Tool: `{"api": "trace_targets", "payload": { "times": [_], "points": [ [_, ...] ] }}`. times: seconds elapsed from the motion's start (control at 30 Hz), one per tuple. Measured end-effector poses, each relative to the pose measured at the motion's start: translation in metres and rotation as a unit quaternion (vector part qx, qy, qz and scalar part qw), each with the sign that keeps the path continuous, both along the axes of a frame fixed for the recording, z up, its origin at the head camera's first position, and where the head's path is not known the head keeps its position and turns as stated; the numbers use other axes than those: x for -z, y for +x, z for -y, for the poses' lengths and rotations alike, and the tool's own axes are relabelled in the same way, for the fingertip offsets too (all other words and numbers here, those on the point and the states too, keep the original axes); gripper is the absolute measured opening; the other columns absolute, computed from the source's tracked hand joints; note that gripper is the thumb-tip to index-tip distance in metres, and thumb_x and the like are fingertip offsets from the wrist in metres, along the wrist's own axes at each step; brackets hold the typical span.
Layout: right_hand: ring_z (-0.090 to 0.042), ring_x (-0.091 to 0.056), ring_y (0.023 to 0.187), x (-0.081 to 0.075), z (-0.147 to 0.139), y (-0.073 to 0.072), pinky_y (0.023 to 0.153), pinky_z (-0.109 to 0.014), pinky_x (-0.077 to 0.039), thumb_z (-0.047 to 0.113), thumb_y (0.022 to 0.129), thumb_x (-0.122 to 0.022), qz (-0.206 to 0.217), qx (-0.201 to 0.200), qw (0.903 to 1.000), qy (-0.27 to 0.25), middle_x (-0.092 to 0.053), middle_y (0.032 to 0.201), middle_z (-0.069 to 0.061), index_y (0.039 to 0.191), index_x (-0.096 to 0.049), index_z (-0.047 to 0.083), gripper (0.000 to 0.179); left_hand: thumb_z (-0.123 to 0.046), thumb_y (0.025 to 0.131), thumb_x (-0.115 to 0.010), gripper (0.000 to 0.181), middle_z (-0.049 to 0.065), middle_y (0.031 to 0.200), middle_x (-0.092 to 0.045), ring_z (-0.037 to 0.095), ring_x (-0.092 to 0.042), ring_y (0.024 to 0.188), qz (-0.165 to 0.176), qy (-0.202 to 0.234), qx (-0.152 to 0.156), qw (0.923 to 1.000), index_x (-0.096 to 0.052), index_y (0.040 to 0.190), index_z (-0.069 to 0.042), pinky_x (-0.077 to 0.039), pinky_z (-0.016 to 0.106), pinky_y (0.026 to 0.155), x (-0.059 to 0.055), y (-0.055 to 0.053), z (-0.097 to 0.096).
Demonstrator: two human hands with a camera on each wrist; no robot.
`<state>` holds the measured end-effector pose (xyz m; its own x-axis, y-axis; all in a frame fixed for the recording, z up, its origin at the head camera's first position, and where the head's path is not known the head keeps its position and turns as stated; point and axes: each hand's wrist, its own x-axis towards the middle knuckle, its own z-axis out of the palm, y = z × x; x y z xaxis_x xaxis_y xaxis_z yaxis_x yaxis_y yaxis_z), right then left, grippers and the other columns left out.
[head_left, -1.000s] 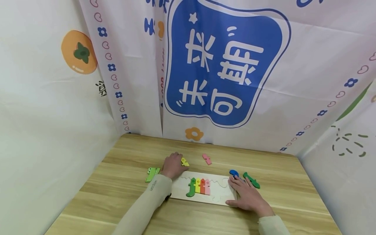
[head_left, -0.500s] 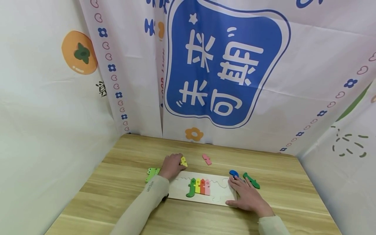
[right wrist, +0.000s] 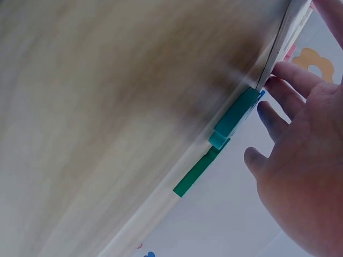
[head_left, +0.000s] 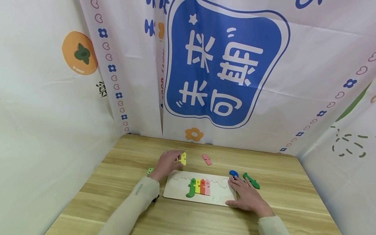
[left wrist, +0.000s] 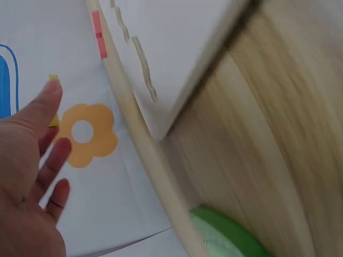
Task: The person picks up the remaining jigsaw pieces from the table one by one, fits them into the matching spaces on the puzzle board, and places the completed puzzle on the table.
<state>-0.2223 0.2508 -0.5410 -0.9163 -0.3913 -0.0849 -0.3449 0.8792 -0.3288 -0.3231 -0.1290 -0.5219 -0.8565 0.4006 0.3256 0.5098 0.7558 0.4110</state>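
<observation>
My left hand [head_left: 168, 163] pinches a yellow puzzle piece [head_left: 183, 159] between thumb and fingers, just past the far left part of the pale wooden puzzle board [head_left: 176, 189]. In the left wrist view only bits of the yellow piece show behind the thumb. On the board, a green piece [head_left: 192, 187], a yellow one, a red one [head_left: 202, 186] and a pink one stand side by side. My right hand [head_left: 246, 195] rests with spread fingers on the board's right end. Beyond its fingertips lies a blue piece [head_left: 233, 173].
A loose pink piece [head_left: 207, 159] lies behind the board on the wooden table [head_left: 123, 176]. A dark green piece [head_left: 251, 180] is at the right. Partly hidden by my left arm is a light green piece with eyes [head_left: 150, 170]. A printed curtain [head_left: 141, 98] hangs behind the table.
My left hand has lifted the yellow piece and drawn back a little to the left, turning the piece more upright. The board's left end is now uncovered. My right hand stays put.
</observation>
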Motion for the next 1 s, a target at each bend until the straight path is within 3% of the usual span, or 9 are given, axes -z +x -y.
{"api": "trace_targets", "payload": {
  "times": [0.13, 0.3, 0.6, 0.77, 1.0],
  "points": [
    [-0.038, -0.027, 0.157, 0.001, 0.000, 0.000, 0.127, -0.065, -0.010, 0.066, 0.085, -0.074, 0.000, 0.001, 1.0000, 0.000, -0.042, 0.164, -0.009, 0.155, -0.048, 0.008, 0.094, -0.028, 0.089, -0.082, 0.063, -0.005, 0.103, -0.071, 0.014, -0.065, 0.096, -0.047, -0.044, 0.026, 0.9976, -0.059, 0.145, -0.011, -0.047, 0.042, 0.096, -0.003, 0.008, 0.007],
    [-0.038, -0.027, 0.157, 0.002, 0.000, -0.001, 0.127, -0.065, -0.010, 0.066, 0.084, -0.074, 0.002, 0.002, 1.0000, -0.001, -0.043, 0.164, -0.009, 0.155, -0.049, 0.008, 0.095, -0.033, 0.089, -0.081, 0.063, -0.003, 0.105, -0.074, 0.012, -0.067, 0.099, -0.112, -0.084, 0.046, 0.9890, -0.060, 0.145, -0.013, -0.048, 0.036, 0.090, -0.004, 0.017, 0.012],
    [-0.038, -0.027, 0.157, 0.002, 0.000, -0.001, 0.127, -0.064, -0.010, 0.067, 0.084, -0.074, 0.001, 0.001, 1.0000, 0.001, -0.042, 0.164, -0.008, 0.155, -0.049, 0.009, 0.095, -0.036, 0.089, -0.080, 0.062, -0.008, 0.102, -0.072, 0.012, -0.067, 0.100, -0.133, -0.106, 0.041, 0.9846, -0.061, 0.143, -0.013, -0.046, 0.035, 0.088, -0.005, 0.023, 0.014],
    [-0.038, -0.027, 0.156, 0.002, 0.000, 0.000, 0.126, -0.065, -0.011, 0.067, 0.085, -0.074, 0.001, -0.001, 1.0000, 0.001, -0.042, 0.164, -0.009, 0.155, -0.048, 0.008, 0.095, -0.037, 0.088, -0.081, 0.063, -0.007, 0.100, -0.072, 0.012, -0.067, 0.098, -0.122, -0.103, 0.044, 0.9863, -0.062, 0.142, -0.012, -0.047, 0.036, 0.089, -0.003, 0.026, 0.013],
    [-0.038, -0.027, 0.157, 0.001, 0.001, 0.000, 0.126, -0.065, -0.011, 0.067, 0.084, -0.074, 0.000, 0.001, 1.0000, 0.001, -0.043, 0.164, -0.008, 0.155, -0.049, 0.008, 0.095, -0.041, 0.087, -0.082, 0.062, -0.009, 0.096, -0.071, 0.005, -0.060, 0.087, -0.032, -0.096, 0.055, 0.9933, -0.064, 0.140, -0.013, -0.046, 0.037, 0.091, -0.002, 0.033, 0.006]
  ]
}}
